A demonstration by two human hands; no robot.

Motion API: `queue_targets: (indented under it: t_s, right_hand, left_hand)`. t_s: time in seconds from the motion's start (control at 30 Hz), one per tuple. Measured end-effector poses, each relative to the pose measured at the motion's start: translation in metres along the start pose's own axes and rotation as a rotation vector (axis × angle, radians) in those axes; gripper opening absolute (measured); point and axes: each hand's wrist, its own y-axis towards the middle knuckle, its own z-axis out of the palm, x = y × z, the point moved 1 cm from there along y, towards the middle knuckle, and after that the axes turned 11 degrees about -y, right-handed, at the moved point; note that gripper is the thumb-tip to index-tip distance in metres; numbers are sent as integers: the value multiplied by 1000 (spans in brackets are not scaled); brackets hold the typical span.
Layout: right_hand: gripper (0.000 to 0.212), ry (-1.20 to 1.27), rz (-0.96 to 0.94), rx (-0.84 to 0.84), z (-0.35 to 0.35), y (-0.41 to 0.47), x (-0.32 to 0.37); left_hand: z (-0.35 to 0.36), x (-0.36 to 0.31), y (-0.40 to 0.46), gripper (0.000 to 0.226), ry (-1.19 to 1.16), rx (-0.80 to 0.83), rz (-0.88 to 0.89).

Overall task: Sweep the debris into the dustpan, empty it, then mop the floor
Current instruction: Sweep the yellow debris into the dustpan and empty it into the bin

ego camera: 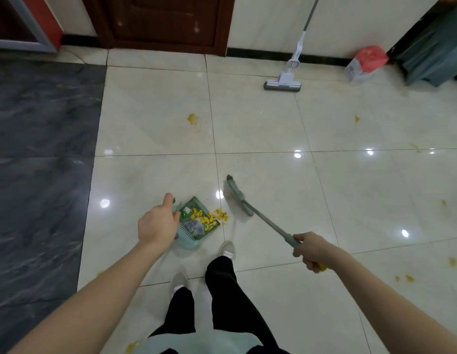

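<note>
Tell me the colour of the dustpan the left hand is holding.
Pale teal green, seen in the head view: the dustpan held by the left hand.

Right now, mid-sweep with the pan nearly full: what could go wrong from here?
1. Yellow scraps sit right at the dustpan lip; a hard stroke of the broom could scatter them past it.
2. The pan looks heaped, and the left hand holds its handle; tilting it on the lift may spill the load.
3. Yellow smears dot the glossy tiles; the broom may spread them, and stepping on one could mean a slip before the mop by the wall is used.
</note>
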Motion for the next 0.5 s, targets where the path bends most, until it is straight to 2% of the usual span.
queue_targets:
  t_s: [0.1, 0.33, 0.43, 0.5]
  right_hand:
    - [36, 118, 42, 84, 22, 1, 10]
    - [31, 342, 58, 184, 56, -2, 26]
    - [30, 365, 55, 208, 66, -2, 32]
    - [21, 351, 42, 231, 69, -6, 35]
  left_hand:
    - [-2, 9, -10, 28, 2, 0, -23]
    - [-4, 25, -25, 27, 13, 26, -28]
    - [-2, 26, -27, 27, 1, 22, -23]
    - [0, 26, -28, 28, -8, 25, -21]
